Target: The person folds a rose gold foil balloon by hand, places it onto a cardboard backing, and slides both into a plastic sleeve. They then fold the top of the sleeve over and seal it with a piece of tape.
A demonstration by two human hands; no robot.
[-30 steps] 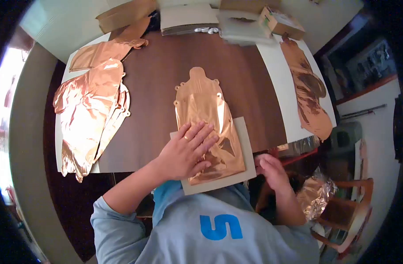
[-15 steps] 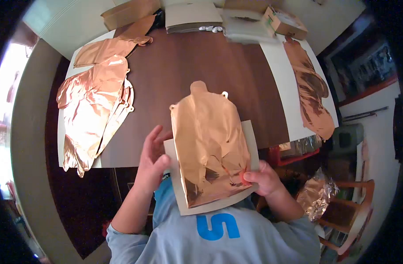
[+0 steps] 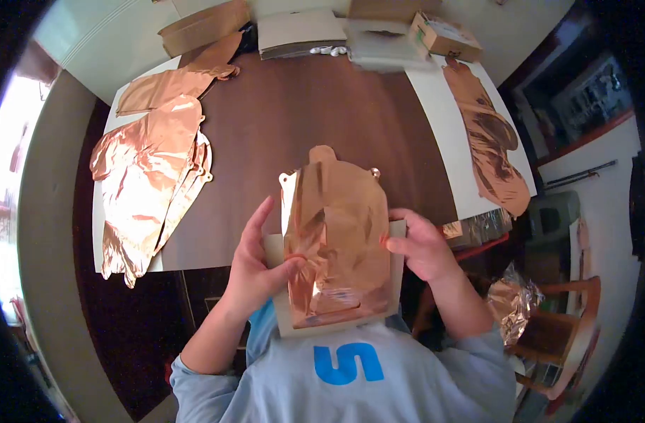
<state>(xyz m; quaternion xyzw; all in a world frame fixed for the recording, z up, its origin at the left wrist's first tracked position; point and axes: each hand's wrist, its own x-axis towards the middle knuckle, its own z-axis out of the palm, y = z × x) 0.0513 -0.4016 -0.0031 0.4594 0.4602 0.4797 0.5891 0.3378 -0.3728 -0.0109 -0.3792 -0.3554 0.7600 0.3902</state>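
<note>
A flat, uninflated rose-gold foil balloon (image 3: 340, 233) lies on a grey-beige cardboard sheet (image 3: 287, 321) in front of my chest. It has a tab at the top and a small holed ear at either side. My left hand (image 3: 259, 261) grips the left edge, thumb pressed on the foil and index finger pointing up beside it; its other fingers are partly hidden. At the right edge, my right hand (image 3: 421, 247) holds the balloon and cardboard, thumb on top and fingers beside and behind the sheet.
More flat foil balloons (image 3: 150, 169) lie on the left of the brown table (image 3: 322, 106), another (image 3: 484, 134) on the right. At the back are a stack of cardboard sheets (image 3: 301, 32), clear plastic bags (image 3: 382, 49) and a small box (image 3: 446, 35). A wooden chair (image 3: 576, 324) stands right.
My left thumb has come down onto the foil. My right hand has moved up along the right edge. The balloon and cardboard have straightened and shifted slightly.
</note>
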